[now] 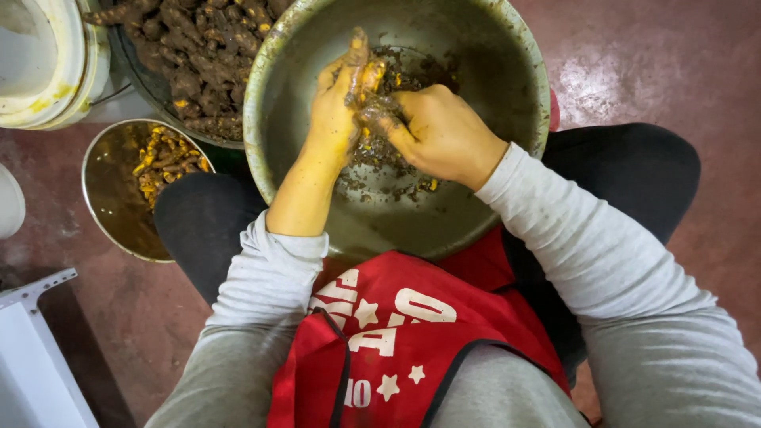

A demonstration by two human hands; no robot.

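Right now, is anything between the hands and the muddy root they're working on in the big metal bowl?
Nothing visible. The left hand and right hand both already grip the muddy root directly, over the big metal bowl.

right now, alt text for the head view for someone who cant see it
Both hands work a muddy orange root inside a large metal bowl, left hand and right hand together. A smaller bowl of orange pieces sits left.

A glossy reddish-brown floor (pixel 666 71) reflects light; a white frame (pixel 36 357) stands lower left.
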